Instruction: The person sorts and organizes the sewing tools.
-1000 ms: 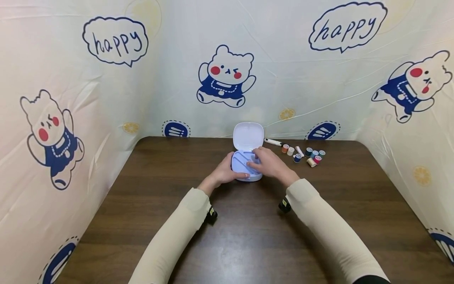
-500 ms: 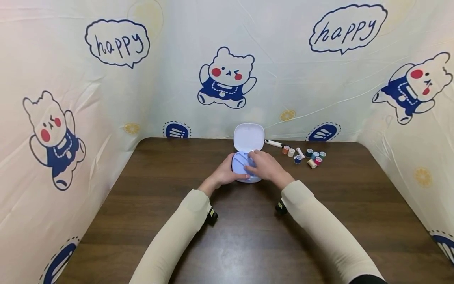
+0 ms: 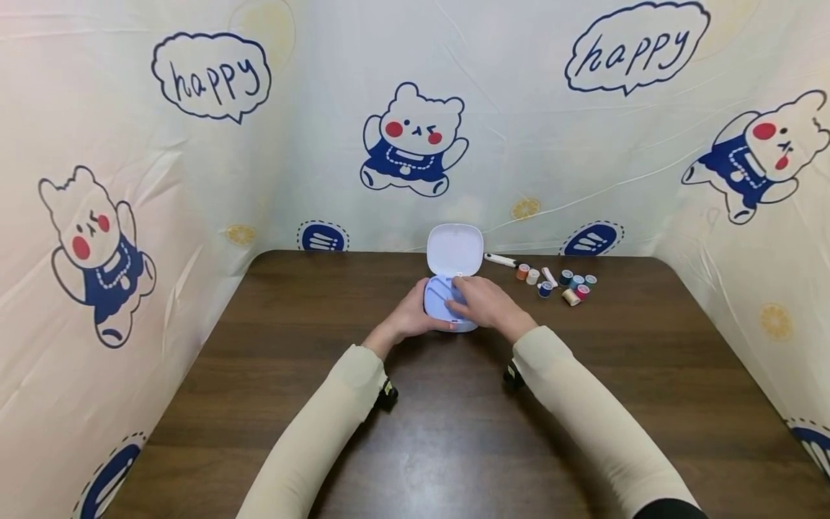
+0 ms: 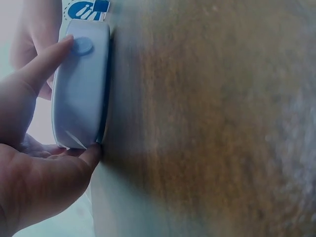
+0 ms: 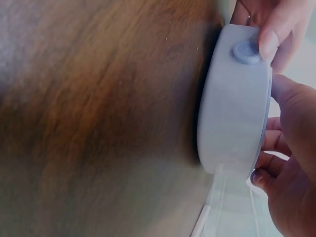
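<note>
A light blue box stands on the table with its white lid raised behind it. My left hand grips the box's left side, the thumb along the front edge by a round button. Over the right part of the box's open top is my right hand, its fingers bent down onto the inside. In the right wrist view the box's side wall is in front of my right hand. What those fingertips touch is hidden.
Several thread spools in different colours lie right of the box on the brown table. A white pen-like tool and a small white-pink item lie near them. A printed cloth hangs behind.
My right hand has shifted slightly left over the box since a second ago and has stayed nearly still since half a second ago. My left hand keeps its grip.
</note>
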A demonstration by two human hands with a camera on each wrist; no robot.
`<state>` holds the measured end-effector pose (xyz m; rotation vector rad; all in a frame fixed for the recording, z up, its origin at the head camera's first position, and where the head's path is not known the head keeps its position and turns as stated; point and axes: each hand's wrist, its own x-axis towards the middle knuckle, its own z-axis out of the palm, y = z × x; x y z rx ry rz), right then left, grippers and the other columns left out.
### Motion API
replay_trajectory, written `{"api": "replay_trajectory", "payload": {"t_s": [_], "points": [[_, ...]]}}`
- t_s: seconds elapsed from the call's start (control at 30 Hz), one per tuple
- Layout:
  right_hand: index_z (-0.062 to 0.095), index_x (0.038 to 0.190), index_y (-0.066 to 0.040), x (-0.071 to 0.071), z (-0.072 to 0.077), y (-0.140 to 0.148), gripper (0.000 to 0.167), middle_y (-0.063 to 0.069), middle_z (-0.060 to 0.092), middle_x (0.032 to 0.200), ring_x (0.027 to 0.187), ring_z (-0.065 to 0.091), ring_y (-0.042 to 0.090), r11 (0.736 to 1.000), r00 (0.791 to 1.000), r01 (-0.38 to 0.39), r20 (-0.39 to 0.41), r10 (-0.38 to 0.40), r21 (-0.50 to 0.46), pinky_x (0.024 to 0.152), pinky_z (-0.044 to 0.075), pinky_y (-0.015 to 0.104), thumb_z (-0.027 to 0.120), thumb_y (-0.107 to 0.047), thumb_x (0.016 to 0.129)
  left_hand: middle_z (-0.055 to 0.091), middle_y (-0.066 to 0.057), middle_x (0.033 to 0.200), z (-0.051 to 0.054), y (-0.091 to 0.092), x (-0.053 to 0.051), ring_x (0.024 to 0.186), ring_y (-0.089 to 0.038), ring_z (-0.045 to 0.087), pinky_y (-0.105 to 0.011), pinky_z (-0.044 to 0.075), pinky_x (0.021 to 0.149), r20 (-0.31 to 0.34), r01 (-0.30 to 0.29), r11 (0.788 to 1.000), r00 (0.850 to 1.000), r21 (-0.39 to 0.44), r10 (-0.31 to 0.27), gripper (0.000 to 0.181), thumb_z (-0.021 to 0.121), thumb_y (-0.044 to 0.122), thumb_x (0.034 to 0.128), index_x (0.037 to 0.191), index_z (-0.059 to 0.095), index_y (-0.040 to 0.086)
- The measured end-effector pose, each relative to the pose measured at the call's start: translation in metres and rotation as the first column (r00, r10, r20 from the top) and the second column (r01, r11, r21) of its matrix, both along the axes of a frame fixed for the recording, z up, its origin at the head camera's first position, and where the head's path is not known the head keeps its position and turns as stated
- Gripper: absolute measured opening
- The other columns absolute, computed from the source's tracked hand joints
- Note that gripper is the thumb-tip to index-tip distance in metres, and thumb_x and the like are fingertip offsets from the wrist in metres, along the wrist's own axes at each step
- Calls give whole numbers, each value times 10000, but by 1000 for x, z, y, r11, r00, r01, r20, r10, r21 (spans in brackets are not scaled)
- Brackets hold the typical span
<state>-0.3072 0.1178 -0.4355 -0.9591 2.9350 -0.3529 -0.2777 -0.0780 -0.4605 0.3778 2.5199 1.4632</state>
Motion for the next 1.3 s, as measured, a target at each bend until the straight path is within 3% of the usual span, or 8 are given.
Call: {"api": "replay_trajectory", "payload": {"t_s": [0.43,0.8,1.3], "points": [[639,1204,-27,-7,-2,1,399,45,617,880,793,570,210,998,999,-32,21,33,-45,710,483,345,670,-369,1000,454,-183,1477,2,1,2,1286,-319,491,-472,384,1114,-7,-20,1000,1000,-4,20,1107,950,225,720,1559,262,9],[671,1134,-34,-6,-1,2,361,39,625,848,762,571,202,997,1000,-31,2,31,-77,684,489,331,710,-356,975,472,-166,1447,2,2,2,1251,-306,508,-466,394,1105,-13,-6,1000,1000,5,7,1088,958,227,715,1542,282,22],[631,1318,18,-4,5,6,508,134,704,1078,868,613,223,996,1000,-17,-15,16,-82,799,545,372,702,-353,978,478,-175,1450,2,1,1,1261,-301,503,-446,385,1114,-51,-8,1000,999,-12,7,1090,969,220,691,1529,302,12]]}}
